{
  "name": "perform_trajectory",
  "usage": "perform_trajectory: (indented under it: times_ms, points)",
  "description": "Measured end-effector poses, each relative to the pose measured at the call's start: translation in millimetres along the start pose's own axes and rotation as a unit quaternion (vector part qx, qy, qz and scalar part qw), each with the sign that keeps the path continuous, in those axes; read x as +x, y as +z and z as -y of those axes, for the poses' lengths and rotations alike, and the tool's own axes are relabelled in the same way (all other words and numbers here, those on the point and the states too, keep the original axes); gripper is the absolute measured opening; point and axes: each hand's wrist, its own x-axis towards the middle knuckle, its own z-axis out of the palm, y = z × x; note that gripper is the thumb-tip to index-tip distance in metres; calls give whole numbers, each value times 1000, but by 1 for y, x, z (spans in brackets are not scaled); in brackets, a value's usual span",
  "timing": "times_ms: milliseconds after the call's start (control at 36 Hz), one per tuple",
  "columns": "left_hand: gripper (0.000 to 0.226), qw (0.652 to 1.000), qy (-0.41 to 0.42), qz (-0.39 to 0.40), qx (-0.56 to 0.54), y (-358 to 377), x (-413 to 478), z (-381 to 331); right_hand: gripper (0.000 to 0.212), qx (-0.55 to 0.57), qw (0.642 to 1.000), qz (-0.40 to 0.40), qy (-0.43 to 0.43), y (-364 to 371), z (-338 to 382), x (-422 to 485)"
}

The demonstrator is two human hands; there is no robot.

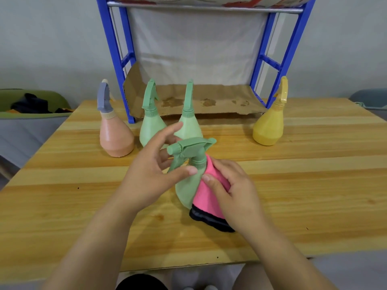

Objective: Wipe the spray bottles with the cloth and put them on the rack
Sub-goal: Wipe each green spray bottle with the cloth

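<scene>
A green spray bottle (pixel 187 185) stands at the middle of the wooden table (pixel 314 185). My left hand (pixel 150 170) holds it at the neck, thumb on the trigger side, fingers behind the head. My right hand (pixel 232 191) presses a pink cloth (pixel 206 197) with a dark edge against the bottle's right side. Behind stand two more green bottles (pixel 150 126) (pixel 188 118), a peach bottle (pixel 114 135) with a grey head on the left and a yellow bottle (pixel 269 126) on the right. The blue rack (pixel 117 57) stands at the table's back.
The rack's lowest shelf is lined with stained brown cardboard (pixel 205 99), and a grey bar crosses its top. A green-and-grey bin (pixel 31 114) with dark things in it stands left of the table. The table's front edge is near my body.
</scene>
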Motion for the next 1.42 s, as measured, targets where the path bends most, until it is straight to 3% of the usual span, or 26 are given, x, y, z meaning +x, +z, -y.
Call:
perform_trajectory:
  times_ms: [139, 306, 417, 667, 833, 972, 1111, 1194, 1306, 1417]
  points:
    - [74, 998, -58, 12, -16, -2, -15, 26, 50, -9, 1000, -19, 10, 1, 0, -4]
    - [63, 991, -127, 33, -33, 14, -21, 48, 42, -8, 1000, -20, 6, 3, -3, -7]
    - [62, 988, -123, 55, -81, 18, -20, 52, 44, -10, 1000, -16, -4, 3, -3, -9]
    - [54, 971, -147, 88, -166, 30, -10, 43, 40, 31, 993, -110, -25, 1, 2, -6]
    - [34, 961, -137, 64, -232, 30, -3, 25, 38, 10, 980, -168, -110, -8, 11, 2]
    - [55, 959, -117, 3, -258, 31, 5, 9, 37, -34, 965, -197, -171, -9, 18, 12]
    - [47, 962, -76, 16, -264, 27, 5, -2, 45, -22, 972, -173, -157, 1, 24, 10]
    - [33, 957, -65, 64, -274, 23, 1, -1, 39, 63, 984, -132, -106, -5, 28, 11]
    - [35, 957, -66, 85, -268, 20, -1, 1, 34, 200, 974, -101, -29, -12, 28, 15]
    - [36, 958, -82, 40, -273, 22, 3, 2, 40, 121, 981, -123, -94, -11, 35, 11]
